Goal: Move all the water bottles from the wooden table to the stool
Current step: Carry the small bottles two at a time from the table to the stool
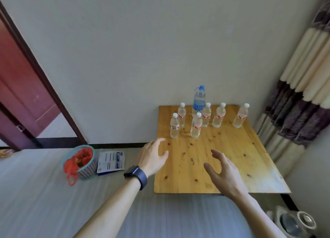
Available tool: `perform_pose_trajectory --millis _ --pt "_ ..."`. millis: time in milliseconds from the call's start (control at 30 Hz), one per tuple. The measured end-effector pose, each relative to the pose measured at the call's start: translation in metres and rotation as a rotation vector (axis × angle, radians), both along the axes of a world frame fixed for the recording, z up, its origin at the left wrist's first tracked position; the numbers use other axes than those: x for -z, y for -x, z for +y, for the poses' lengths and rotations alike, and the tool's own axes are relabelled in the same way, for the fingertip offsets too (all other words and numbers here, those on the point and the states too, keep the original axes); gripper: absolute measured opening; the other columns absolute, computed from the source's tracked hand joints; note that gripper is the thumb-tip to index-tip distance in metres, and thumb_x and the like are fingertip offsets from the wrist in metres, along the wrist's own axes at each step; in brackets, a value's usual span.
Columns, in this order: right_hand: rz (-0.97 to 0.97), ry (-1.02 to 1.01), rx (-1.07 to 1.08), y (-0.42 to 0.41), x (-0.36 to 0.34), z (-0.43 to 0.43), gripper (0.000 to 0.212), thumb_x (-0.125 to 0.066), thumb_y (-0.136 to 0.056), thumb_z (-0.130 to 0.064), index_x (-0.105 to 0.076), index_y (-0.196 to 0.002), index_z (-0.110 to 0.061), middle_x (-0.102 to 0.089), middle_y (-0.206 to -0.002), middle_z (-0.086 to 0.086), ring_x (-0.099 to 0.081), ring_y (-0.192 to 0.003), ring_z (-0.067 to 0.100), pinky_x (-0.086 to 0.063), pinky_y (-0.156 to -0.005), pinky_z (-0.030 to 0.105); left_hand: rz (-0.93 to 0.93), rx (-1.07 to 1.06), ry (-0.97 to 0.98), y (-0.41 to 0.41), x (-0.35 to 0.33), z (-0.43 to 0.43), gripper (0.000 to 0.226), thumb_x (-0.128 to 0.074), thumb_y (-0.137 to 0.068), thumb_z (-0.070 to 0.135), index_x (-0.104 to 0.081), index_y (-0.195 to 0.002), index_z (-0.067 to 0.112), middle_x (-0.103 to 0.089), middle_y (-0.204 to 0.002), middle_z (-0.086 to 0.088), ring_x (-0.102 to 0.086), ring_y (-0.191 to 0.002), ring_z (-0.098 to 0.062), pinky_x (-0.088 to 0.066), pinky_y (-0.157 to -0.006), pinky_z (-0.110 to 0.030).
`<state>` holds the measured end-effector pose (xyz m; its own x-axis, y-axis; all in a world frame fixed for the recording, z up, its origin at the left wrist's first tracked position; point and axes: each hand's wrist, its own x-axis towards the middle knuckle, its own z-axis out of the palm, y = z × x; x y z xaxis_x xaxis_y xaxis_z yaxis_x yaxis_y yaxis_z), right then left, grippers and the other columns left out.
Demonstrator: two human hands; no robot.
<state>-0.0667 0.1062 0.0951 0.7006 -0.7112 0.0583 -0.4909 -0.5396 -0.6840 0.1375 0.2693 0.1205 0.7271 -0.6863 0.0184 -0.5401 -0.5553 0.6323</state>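
Several small clear water bottles with white caps and red labels stand at the far end of the wooden table (223, 166), among them a front left bottle (174, 126), a front middle bottle (196, 126) and a far right bottle (241, 116). A taller bottle with a blue cap (198, 99) stands behind them by the wall. My left hand (153, 157), with a dark watch on the wrist, hovers open over the table's left edge, just short of the front left bottle. My right hand (223, 171) hovers open above the table's middle. No stool is in view.
A small woven basket (85, 168) with a red bag sits on the floor left of the table, with a printed white packet (111, 161) beside it. A red-brown door (23, 94) is at the far left. Curtains (300, 94) hang at the right. Pots (294, 223) lie at the bottom right.
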Motion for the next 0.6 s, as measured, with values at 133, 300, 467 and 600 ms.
perform_pose_trajectory --millis 133,300,467,600 --pt "0.056 -0.056 0.021 -0.051 0.035 -0.060 0.063 -0.061 -0.093 -0.047 -0.036 -0.147 -0.028 -0.053 -0.140 -0.005 -0.047 -0.131 0.020 -0.040 -0.103 0.034 0.069 0.002 -0.047 -0.051 0.035 -0.063 0.051 -0.058 -0.095 0.037 -0.044 -0.143 0.029 -0.054 -0.139 -0.003 -0.045 -0.132 -0.022 -0.039 -0.103 -0.033" --pt "0.136 -0.193 0.037 -0.123 0.083 -0.155 0.073 -0.063 -0.091 -0.049 -0.030 -0.150 -0.025 -0.050 -0.145 0.001 -0.047 -0.132 0.023 -0.044 -0.102 0.037 0.220 -0.058 -0.059 -0.108 0.080 -0.151 0.062 -0.064 -0.092 0.038 -0.036 -0.147 0.028 -0.048 -0.144 -0.007 -0.045 -0.132 -0.022 -0.037 -0.100 -0.027" --pt "0.230 -0.307 0.044 -0.193 0.115 -0.246 0.088 -0.070 -0.086 -0.049 -0.022 -0.154 -0.023 -0.040 -0.153 0.006 -0.043 -0.136 0.026 -0.042 -0.102 0.037 0.484 -0.196 -0.010 -0.156 0.113 -0.229 0.085 -0.073 -0.084 0.043 -0.022 -0.152 0.031 -0.031 -0.154 -0.004 -0.037 -0.137 -0.019 -0.034 -0.098 -0.026" --pt "0.243 -0.345 0.034 -0.251 0.139 -0.297 0.107 -0.077 -0.079 -0.050 -0.007 -0.157 -0.029 -0.028 -0.159 0.007 -0.035 -0.142 0.027 -0.040 -0.106 0.042 0.534 -0.293 -0.001 -0.194 0.146 -0.273 0.102 -0.079 -0.078 0.048 -0.014 -0.155 0.030 -0.028 -0.157 -0.002 -0.032 -0.142 -0.020 -0.029 -0.099 -0.024"
